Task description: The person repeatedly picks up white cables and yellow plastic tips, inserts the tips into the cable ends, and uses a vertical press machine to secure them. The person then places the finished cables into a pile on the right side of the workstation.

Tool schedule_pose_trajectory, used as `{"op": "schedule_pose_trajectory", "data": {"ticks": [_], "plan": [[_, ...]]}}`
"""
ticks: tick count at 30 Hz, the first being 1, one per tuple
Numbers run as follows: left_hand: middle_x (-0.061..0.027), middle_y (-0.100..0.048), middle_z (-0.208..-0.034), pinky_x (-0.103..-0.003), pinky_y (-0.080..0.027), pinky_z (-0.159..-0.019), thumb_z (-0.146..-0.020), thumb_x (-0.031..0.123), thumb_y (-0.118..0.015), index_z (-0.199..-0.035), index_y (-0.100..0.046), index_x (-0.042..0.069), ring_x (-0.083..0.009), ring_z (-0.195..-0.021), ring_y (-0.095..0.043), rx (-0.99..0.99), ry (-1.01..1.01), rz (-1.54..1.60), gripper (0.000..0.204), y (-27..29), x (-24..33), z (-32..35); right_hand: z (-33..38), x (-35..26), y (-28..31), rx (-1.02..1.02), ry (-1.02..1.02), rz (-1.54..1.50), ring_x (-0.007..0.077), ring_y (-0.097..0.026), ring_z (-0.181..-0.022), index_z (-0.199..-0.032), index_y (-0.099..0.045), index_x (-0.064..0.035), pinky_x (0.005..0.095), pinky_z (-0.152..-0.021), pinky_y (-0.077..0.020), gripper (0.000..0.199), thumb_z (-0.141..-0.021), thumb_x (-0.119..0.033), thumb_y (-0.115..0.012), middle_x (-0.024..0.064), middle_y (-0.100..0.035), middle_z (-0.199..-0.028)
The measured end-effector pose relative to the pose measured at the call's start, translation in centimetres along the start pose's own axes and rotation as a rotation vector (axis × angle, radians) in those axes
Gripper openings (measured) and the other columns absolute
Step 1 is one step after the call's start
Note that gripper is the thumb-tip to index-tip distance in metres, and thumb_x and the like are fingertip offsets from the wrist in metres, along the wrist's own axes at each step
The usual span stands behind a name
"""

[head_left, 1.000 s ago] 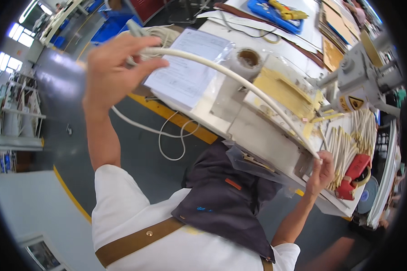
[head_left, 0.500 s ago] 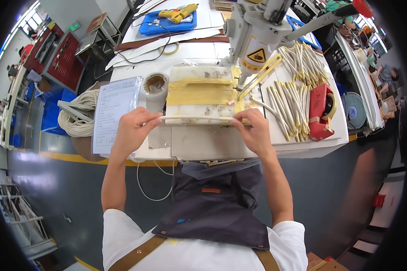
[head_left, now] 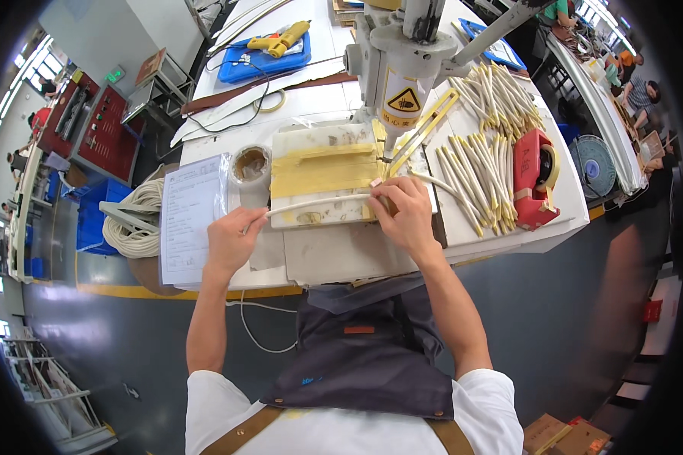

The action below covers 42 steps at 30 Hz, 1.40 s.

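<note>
A short length of white cord stretches between my two hands, bowed slightly upward. Its left end is pinched by the thumb and fingers of my left hand. My right hand grips the other end, just below the press head. Beneath the cord lies a white block with yellow tape across its top. The grey hand press stands over the block's right end, its tip near my right fingers. My right fingers hide that end of the cord.
Right of the press lie bundles of cut cords with yellow-taped ends and a red tape dispenser. To the left are a tape roll, a printed sheet and coiled cord. Farther back, a yellow glue gun sits on a blue tray.
Both hands still hold the cord. Its right end has moved closer to the press tip, and the cord now slants up to the right. The whole view has shifted slightly.
</note>
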<state>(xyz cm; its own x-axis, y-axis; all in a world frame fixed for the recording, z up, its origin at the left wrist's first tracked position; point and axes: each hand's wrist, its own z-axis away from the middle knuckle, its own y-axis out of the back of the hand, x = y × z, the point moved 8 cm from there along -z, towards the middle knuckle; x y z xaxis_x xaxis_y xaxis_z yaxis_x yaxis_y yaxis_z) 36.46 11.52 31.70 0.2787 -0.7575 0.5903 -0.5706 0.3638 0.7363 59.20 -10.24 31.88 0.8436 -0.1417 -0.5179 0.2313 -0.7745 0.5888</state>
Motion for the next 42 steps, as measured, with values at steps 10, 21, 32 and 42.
{"op": "schedule_pose_trajectory", "data": {"ticks": [10,21,32,42], "plan": [[-0.0104,-0.075,-0.090,-0.035,-0.056,-0.067,-0.087,0.011,-0.073,-0.095,-0.077,0.006,-0.0285,-0.075,-0.071,-0.035,-0.066,-0.080,0.011,-0.8,0.4,-1.2,0.1,0.4,0.4,0.021,-0.028,-0.037,0.0305,-0.061,-0.090,-0.092,-0.073,-0.0065,0.0411,-0.084,-0.0495,0.014,-0.079,-0.007,-0.076,0.0080,-0.068,-0.095],[-0.0114,-0.073,-0.087,-0.037,-0.054,-0.067,-0.088,0.012,-0.071,-0.093,-0.076,0.005,-0.0304,-0.075,-0.069,-0.029,-0.140,-0.133,0.010,-1.1,1.1,-1.6,0.5,-0.9,9.9,0.076,-0.085,-0.119,0.0311,-0.067,-0.103,-0.110,-0.072,-0.0028,0.0396,-0.091,-0.0531,0.030,-0.081,-0.006,-0.077,0.0141,-0.070,-0.108],[-0.0091,-0.068,-0.072,-0.023,-0.043,-0.049,-0.096,0.009,-0.065,-0.095,-0.072,-0.008,-0.0108,-0.052,-0.055,0.040,0.403,0.762,0.018,-1.1,1.0,1.8,5.7,17.3,29.8,0.081,-1.092,-0.039,0.0122,-0.063,-0.060,-0.100,-0.077,0.0008,0.0291,-0.054,-0.0510,0.032,-0.091,-0.030,-0.070,0.0067,-0.070,-0.075],[-0.0143,-0.070,-0.074,-0.023,-0.044,-0.043,-0.098,0.011,-0.066,-0.098,-0.070,-0.010,-0.0141,-0.047,-0.057,-0.394,0.648,1.292,0.021,-9.9,8.6,9.6,6.6,15.9,27.1,0.202,-1.193,-0.767,0.0325,-0.075,-0.088,-0.117,-0.063,0.0032,0.0390,-0.076,-0.0634,0.034,-0.095,-0.023,-0.067,0.0165,-0.068,-0.113]]}}
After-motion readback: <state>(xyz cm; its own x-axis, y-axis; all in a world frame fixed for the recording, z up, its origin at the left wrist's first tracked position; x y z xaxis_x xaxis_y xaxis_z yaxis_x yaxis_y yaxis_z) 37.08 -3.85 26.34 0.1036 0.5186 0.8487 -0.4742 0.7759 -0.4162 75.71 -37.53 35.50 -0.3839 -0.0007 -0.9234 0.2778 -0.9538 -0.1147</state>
